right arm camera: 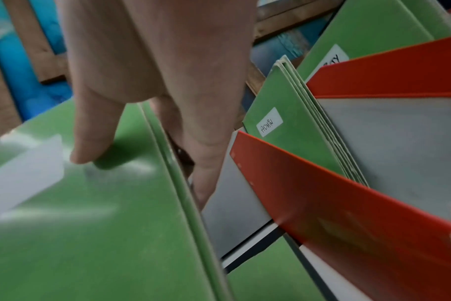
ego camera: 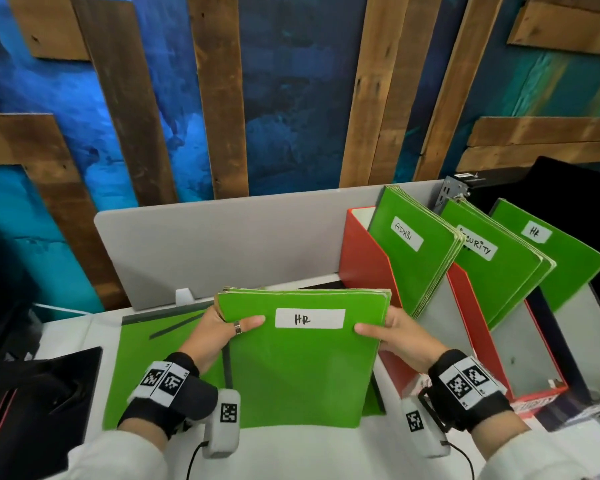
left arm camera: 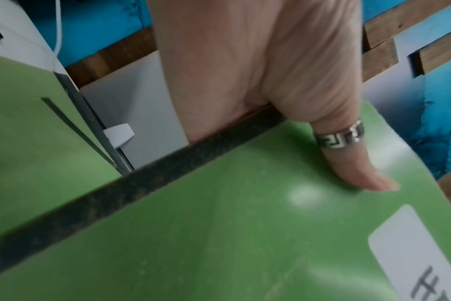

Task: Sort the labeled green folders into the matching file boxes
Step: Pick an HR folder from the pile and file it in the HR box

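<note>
A grey divider panel [ego camera: 222, 244] stands before a blue wall [ego camera: 291, 98] with wooden planks [ego camera: 219, 98].

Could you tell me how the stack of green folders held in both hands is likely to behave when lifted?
The stack of green card folders, pinched by the left hand and right hand, probably stays fairly stiff, standing unbowed. Its glossy covers may slide apart; loose edges show.

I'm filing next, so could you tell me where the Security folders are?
In the head view, the Security folders stand at right, between the Admin folders and the HR folder.
</note>
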